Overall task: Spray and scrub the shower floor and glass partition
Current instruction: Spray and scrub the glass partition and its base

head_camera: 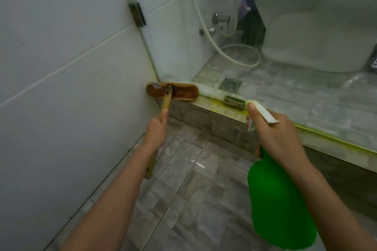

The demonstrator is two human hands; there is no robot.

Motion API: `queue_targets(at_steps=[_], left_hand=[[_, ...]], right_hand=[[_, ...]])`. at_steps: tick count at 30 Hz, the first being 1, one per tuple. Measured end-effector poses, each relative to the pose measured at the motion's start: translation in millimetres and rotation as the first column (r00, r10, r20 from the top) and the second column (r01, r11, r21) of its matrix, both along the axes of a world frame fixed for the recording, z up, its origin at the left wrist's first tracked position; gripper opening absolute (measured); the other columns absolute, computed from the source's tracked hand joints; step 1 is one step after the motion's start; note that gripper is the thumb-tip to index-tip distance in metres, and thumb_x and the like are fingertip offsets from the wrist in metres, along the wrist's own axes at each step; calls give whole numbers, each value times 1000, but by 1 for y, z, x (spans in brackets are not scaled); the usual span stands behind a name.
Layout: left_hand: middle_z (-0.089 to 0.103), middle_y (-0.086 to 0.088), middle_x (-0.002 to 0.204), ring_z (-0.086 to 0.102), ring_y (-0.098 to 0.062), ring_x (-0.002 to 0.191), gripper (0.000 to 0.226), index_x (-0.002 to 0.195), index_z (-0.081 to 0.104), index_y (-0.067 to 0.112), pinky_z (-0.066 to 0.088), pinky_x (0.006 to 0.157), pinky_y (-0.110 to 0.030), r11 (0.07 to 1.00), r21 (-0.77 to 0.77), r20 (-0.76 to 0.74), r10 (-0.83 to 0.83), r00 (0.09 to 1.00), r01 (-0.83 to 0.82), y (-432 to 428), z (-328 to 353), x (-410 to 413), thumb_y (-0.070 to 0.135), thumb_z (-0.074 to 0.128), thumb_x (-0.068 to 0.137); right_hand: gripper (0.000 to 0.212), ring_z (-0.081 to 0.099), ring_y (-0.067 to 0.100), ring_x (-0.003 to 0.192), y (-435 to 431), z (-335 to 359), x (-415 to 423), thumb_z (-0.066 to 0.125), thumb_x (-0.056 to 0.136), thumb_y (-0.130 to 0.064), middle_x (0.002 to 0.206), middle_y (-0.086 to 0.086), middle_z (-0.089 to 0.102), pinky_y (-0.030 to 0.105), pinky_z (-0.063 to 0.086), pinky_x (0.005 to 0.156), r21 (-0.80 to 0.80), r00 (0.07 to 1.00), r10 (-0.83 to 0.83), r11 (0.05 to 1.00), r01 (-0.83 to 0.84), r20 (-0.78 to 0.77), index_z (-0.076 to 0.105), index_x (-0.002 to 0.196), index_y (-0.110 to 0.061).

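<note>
Left hand (156,131) was wrapped round the handle of the brown wooden scrub brush (172,91), its head on the tiled kerb (215,106) edging the grey shower floor (285,96). Right hand (274,128) clasped the green plastic spray bottle (279,199) at its trigger. Risk judged: brush skidding off the slick kerb

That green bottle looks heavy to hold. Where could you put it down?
The grey floor between the white wall and the tiled step is bare. So are the tiles between the drain and toilet. The step's top is crowded: brush head, metal bracket. The hose clutters the far corner.
</note>
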State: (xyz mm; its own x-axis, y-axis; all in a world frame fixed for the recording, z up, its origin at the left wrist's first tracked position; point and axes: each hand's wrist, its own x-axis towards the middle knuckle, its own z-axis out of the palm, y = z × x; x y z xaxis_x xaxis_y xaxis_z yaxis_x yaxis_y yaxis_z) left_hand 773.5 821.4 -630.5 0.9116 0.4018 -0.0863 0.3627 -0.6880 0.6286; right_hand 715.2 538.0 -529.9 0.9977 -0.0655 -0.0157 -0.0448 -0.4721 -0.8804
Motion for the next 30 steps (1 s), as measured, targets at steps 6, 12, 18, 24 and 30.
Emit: queue_targets(at_steps=[6,12,18,24,30], left_hand=[[62,-20,74,62,-34,77,58,66,51,10,42,65,-36,995,81,-17,-63,998,64,16,1,4,53,29,97],[37,0,45,36,-13,31,55,71,42,14,32,35,-17,732,-660,-142,98,985,-168,-14,30,-14,63,27,94],[36,-5,34,34,-17,20,63,57,45,4,29,24,-16,-649,-706,-350,-26,936,-282,-73,40,-22,52,36,96],[29,6,36,26,-6,21,56,63,42,13,20,24,-11,-467,-865,-296,179,938,-184,-111,70,-25,59,34,94],[27,7,35,25,-5,22,54,65,38,16,20,25,-10,-318,-940,-194,198,961,-125,-113,92,19,62,30,93]], right_hand=[[64,57,12,32,7,-3,1,45,98,-51,59,29,60,20,38,38,9,1000,19,1000,-19,-3,63,90,10],[63,58,13,32,3,13,-12,42,98,-52,56,24,61,17,39,39,0,1000,17,1000,-17,-4,63,88,6],[56,58,13,36,0,33,-23,40,95,-57,39,11,58,28,39,53,51,999,-5,999,2,49,69,81,-11],[57,58,14,37,-5,47,-31,35,89,-63,38,11,57,27,37,53,65,998,-2,998,-2,58,71,79,-20],[57,58,16,37,-9,48,-31,35,89,-62,41,-3,60,24,37,50,61,999,-12,998,10,38,70,80,-19]])
